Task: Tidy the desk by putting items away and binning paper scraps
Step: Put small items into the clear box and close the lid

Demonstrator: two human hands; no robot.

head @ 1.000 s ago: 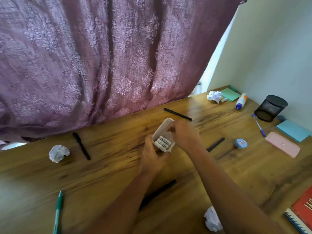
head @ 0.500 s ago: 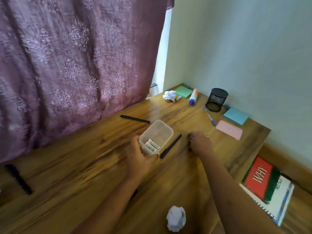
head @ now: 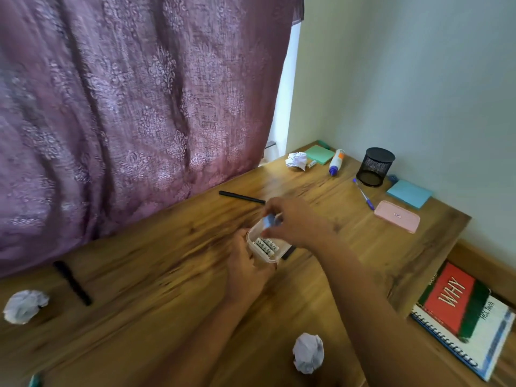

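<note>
Just above frame centre sits a small clear plastic tub (head: 261,255), open-topped and gripped by the left hand (head: 245,272), with white batteries (head: 266,245) lying side by side inside. Right over its mouth is a little blue round piece (head: 270,220), blurred, pinched by the right hand (head: 296,224). A crumpled white paper ball (head: 308,353) lies bottom centre, a second paper ball (head: 25,305) at the left edge, and a third paper ball (head: 296,160) at upper right.

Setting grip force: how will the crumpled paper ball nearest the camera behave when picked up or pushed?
The paper ball is likely light and squashy: its folds look loose, so a gentle pinch should do. Its lumpy shape suggests it would tumble briefly on the smooth desk, not roll far.
</note>
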